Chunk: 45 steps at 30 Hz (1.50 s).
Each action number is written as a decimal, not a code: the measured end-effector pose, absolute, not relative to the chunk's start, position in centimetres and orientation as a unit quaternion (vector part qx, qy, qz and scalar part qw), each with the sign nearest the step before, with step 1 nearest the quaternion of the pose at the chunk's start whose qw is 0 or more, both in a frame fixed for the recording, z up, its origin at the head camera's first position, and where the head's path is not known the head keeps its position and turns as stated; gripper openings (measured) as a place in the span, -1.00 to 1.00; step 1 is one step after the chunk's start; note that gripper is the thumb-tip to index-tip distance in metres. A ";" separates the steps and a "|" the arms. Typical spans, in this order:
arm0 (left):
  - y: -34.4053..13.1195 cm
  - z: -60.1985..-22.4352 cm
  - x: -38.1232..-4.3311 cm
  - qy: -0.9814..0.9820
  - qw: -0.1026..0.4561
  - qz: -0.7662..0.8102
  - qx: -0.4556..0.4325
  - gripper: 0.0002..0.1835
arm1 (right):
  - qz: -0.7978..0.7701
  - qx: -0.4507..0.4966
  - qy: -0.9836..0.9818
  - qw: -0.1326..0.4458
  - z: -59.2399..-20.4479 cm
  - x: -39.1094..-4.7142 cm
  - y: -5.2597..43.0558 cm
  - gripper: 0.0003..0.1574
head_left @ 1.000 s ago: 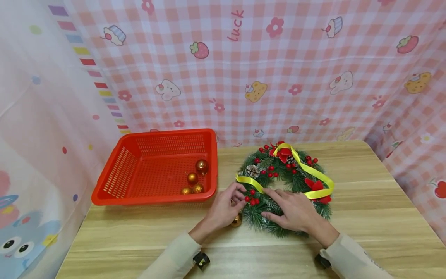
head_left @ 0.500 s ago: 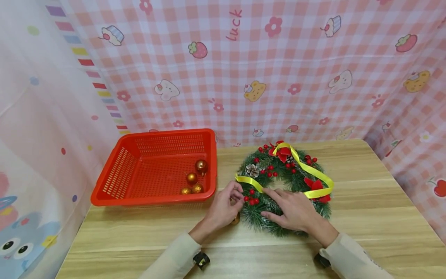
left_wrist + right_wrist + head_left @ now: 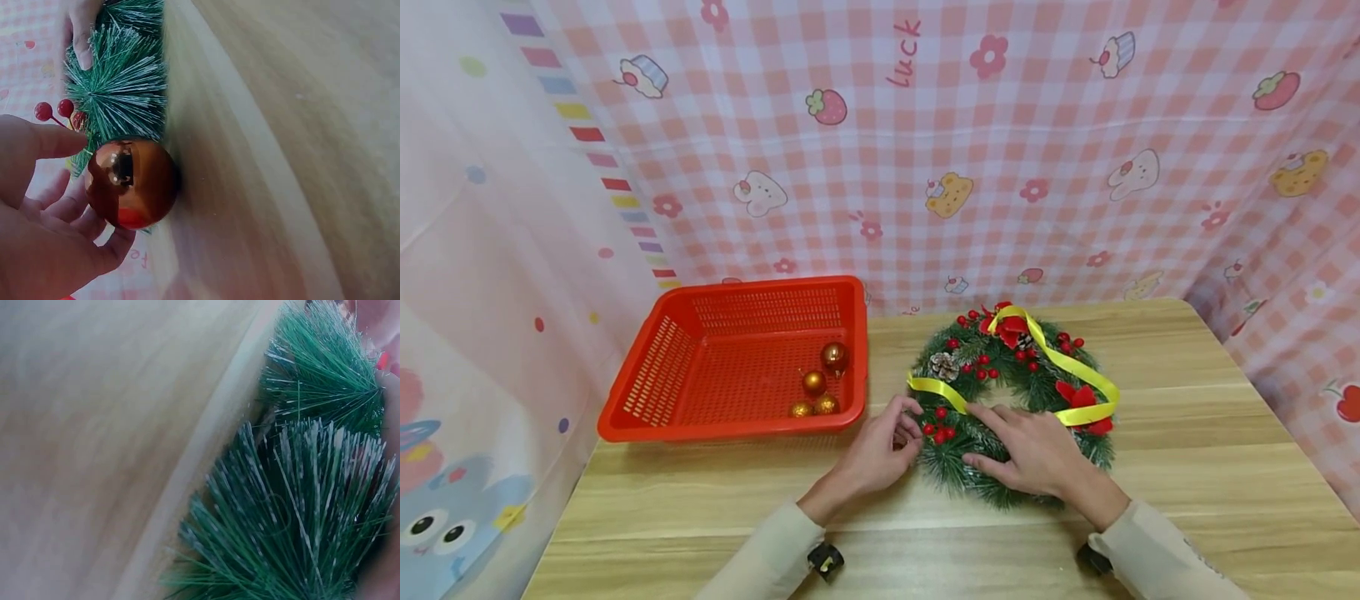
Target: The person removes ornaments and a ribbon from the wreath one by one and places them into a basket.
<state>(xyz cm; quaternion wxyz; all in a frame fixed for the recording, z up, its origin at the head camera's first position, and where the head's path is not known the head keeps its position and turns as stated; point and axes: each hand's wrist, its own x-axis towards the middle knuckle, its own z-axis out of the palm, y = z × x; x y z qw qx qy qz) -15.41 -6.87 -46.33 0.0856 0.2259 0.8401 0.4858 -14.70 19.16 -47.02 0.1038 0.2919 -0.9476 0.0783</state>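
In the head view a green Christmas wreath (image 3: 958,458) with red berries, red flowers and a pine cone (image 3: 943,366) lies on the table. Across it runs a yellow ribbon (image 3: 1086,415). My left hand (image 3: 880,446) is at the wreath's left edge, fingers curled around a shiny copper-gold Christmas ball (image 3: 134,184). The left wrist view shows the ball beside the needles, thumb near its top and a finger under it; the hand hides most of it from the head view. My right hand (image 3: 1033,450) rests on the wreath's front with fingers extended, fingertips at the ribbon.
A red plastic basket (image 3: 730,429) stands left of the wreath, with several gold Christmas balls (image 3: 813,383) at its right end. Behind the wooden table (image 3: 940,558) hangs a pink checked curtain (image 3: 880,167).
My left hand has shifted slightly down and left, its fingers now covering the ball, which earlier showed below the hand. The right hand, wreath and ribbon have stayed in place.
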 end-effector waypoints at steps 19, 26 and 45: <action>-7.5 -46.3 -14.8 0.841 0.115 0.500 0.173 -0.47 | 0.076 0.289 -0.949 0.098 -46.9 -14.8 19.2 -0.08; -7.7 -45.8 -14.2 0.787 0.144 0.586 0.128 -0.50 | 0.077 0.291 -0.948 0.101 -47.0 -14.9 19.2 -0.08; -7.1 -45.6 -13.9 0.818 0.095 0.560 0.092 -0.76 | 0.074 0.290 -0.949 0.102 -47.0 -14.7 19.1 -0.08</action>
